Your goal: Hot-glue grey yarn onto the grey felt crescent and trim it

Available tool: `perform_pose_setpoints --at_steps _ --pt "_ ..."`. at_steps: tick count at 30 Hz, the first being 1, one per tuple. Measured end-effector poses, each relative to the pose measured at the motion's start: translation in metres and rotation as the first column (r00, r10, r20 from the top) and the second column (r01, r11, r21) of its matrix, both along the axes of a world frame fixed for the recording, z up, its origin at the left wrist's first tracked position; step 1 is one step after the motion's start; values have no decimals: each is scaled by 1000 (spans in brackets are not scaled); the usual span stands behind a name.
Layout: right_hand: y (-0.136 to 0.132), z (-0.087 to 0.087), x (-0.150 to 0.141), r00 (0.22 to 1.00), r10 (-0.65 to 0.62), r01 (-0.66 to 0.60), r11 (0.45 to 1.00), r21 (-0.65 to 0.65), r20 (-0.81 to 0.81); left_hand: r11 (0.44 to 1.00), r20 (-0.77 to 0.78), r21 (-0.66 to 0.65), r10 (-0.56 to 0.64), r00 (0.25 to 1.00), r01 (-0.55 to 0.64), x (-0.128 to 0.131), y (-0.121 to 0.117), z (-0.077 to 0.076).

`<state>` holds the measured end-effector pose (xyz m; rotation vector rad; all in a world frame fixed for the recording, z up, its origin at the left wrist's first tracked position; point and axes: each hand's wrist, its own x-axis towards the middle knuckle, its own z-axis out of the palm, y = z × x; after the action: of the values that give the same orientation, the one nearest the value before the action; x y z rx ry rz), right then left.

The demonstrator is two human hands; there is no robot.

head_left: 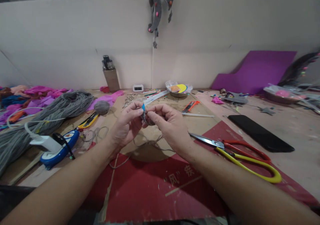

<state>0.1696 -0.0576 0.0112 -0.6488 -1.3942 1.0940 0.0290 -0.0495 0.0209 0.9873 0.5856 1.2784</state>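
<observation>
Over the middle of the table, my left hand [129,122] and my right hand [170,120] meet, fingers pinched around a small grey yarn piece [144,117]. A bright blue tip [143,107] sticks up from it at the left thumb. Fingers of both hands cover most of the piece, so its full shape is hidden. Loose grey yarn [152,143] trails beneath the hands onto the cardboard. A small ball of grey yarn [102,107] lies beyond my left hand. Scissors with red and yellow handles [233,153] lie open beside my right forearm.
A thick grey yarn hank [67,106] and a blue power strip [68,145] with a white plug are at left. A black phone [260,131] lies at right. Farther back are an orange cutter [192,106], a yellow cutter [88,121] and a purple sheet [257,71].
</observation>
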Motion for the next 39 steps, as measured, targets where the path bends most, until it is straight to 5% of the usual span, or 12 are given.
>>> perform_pose_setpoints --at_steps 16,24,32,39 --pt "-6 -1 2 991 -114 104 985 140 67 996 -3 88 -7 1000 7 -1 2 -7" --pt "-1 -7 8 892 -403 296 862 411 204 974 -56 175 159 986 -147 7 0 -9" --pt "4 -7 10 846 -485 342 813 472 222 970 -149 199 170 974 -139 9 -5 -8" --pt "5 -7 8 853 -471 346 833 432 224 967 -103 152 223 969 -206 12 -3 -10"
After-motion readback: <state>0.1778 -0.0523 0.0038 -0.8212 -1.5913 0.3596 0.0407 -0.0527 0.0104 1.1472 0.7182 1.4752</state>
